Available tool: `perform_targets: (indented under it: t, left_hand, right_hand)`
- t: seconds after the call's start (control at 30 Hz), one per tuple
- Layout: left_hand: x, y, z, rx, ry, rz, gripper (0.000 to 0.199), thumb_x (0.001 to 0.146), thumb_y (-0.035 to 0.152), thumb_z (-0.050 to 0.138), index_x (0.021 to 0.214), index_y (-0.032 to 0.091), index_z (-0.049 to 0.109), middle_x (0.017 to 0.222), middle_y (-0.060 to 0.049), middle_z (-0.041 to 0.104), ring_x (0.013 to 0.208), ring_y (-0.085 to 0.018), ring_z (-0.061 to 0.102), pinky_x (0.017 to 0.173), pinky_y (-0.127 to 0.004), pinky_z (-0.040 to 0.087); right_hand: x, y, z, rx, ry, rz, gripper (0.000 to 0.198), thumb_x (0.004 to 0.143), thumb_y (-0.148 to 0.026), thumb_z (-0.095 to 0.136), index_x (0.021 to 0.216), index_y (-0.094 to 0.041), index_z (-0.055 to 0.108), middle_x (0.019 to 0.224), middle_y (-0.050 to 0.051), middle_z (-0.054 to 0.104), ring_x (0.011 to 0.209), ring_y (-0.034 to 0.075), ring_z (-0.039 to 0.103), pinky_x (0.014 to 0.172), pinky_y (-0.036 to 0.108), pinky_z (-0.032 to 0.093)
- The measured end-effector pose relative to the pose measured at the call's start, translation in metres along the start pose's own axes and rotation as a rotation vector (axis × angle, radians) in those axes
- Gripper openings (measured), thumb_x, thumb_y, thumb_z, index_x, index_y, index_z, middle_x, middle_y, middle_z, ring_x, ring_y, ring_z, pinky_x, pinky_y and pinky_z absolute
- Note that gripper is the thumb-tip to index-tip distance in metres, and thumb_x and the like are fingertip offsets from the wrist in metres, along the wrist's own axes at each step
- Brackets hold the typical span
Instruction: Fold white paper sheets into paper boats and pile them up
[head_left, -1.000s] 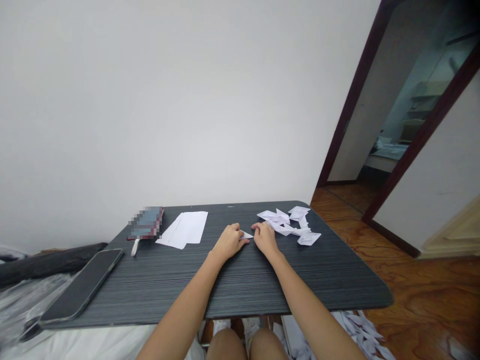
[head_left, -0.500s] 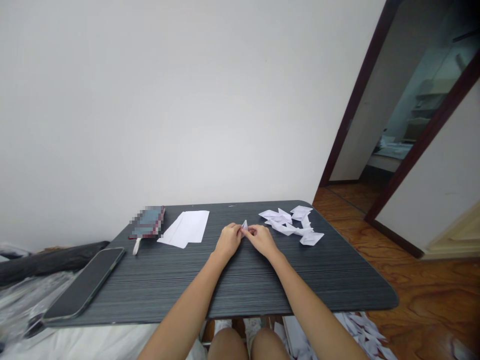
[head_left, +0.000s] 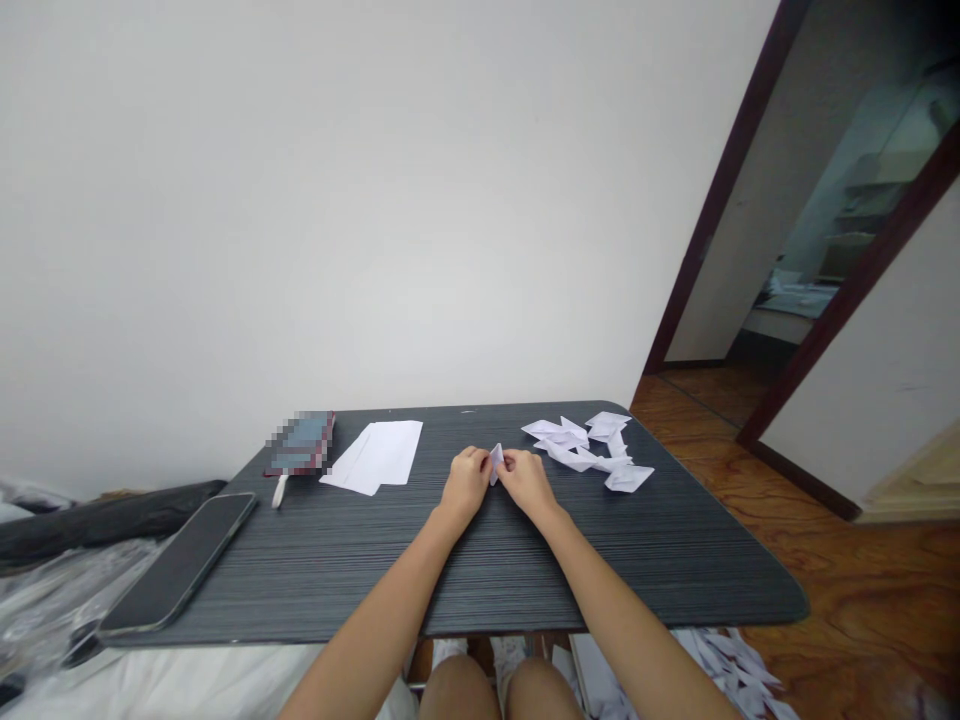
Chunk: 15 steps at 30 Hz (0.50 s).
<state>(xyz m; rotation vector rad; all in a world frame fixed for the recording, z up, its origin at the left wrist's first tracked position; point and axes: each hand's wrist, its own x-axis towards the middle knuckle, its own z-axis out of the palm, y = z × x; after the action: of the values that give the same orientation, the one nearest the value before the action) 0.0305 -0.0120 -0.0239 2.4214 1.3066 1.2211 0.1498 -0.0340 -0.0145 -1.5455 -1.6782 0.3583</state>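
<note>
A small folded piece of white paper (head_left: pixel 496 463) stands between my two hands above the middle of the dark table (head_left: pixel 360 570). My left hand (head_left: pixel 468 480) pinches its left side. My right hand (head_left: pixel 526 478) grips its right side with thumb and fingers. The fingers cover part of the paper, so its whole shape is hidden. To the right lies a loose group of folded white paper pieces (head_left: pixel 577 456), pointed at their ends. Flat white paper sheets (head_left: pixel 391 452) overlap one another on the left.
A phone (head_left: pixel 180 565) lies at the table's left edge. Behind it are a blurred-out, book-like item (head_left: pixel 301 443) and a white pen-like stick (head_left: pixel 280 491). The wall (head_left: pixel 465 200) rises behind the table. More folded papers (head_left: pixel 731 665) lie on the floor at right.
The fingers have shifted on the folded paper, and more of its height now shows between them. The whole view has moved slightly, so the table sits a little further right.
</note>
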Motion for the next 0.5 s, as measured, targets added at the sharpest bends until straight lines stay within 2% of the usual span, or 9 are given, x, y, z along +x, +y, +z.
perform_targets:
  t: [0.1, 0.2, 0.33, 0.5]
  left_hand:
    - [0.000, -0.001, 0.001, -0.106, 0.030, -0.039, 0.014, 0.073, 0.017, 0.049, 0.071, 0.013, 0.062, 0.064, -0.004, 0.058, 0.058, -0.010, 0.053, 0.059, -0.022, 0.044]
    - [0.003, -0.003, -0.002, -0.285, 0.091, -0.149, 0.013, 0.071, 0.020, 0.052, 0.074, 0.013, 0.062, 0.069, -0.004, 0.061, 0.060, -0.011, 0.056, 0.060, -0.022, 0.046]
    - [0.009, -0.004, -0.010, -0.598, 0.113, -0.335, 0.013, 0.066, 0.021, 0.056, 0.074, 0.013, 0.062, 0.071, -0.004, 0.064, 0.065, -0.014, 0.060, 0.065, -0.025, 0.047]
    - [0.013, -0.004, -0.014, -1.032, 0.058, -0.484, 0.014, 0.063, 0.022, 0.059, 0.073, 0.012, 0.057, 0.067, -0.002, 0.062, 0.060, -0.013, 0.060, 0.063, -0.027, 0.049]
  right_hand:
    - [0.000, 0.002, 0.001, 0.103, 0.007, 0.007, 0.021, 0.070, -0.019, 0.045, 0.077, -0.017, 0.064, 0.059, 0.004, 0.064, 0.054, 0.015, 0.059, 0.053, 0.021, 0.042]
    - [0.004, 0.007, 0.001, 0.354, -0.003, 0.065, 0.026, 0.070, -0.019, 0.045, 0.089, -0.014, 0.061, 0.055, 0.003, 0.062, 0.046, 0.014, 0.057, 0.048, 0.022, 0.045]
    - [0.012, 0.012, 0.001, 0.616, 0.025, 0.046, 0.024, 0.069, -0.023, 0.048, 0.085, -0.011, 0.062, 0.066, 0.006, 0.065, 0.052, 0.015, 0.060, 0.053, 0.027, 0.049]
    - [0.013, 0.014, -0.002, 0.600, 0.028, -0.092, 0.020, 0.070, -0.021, 0.050, 0.081, -0.013, 0.064, 0.069, 0.006, 0.064, 0.059, 0.015, 0.060, 0.059, 0.028, 0.049]
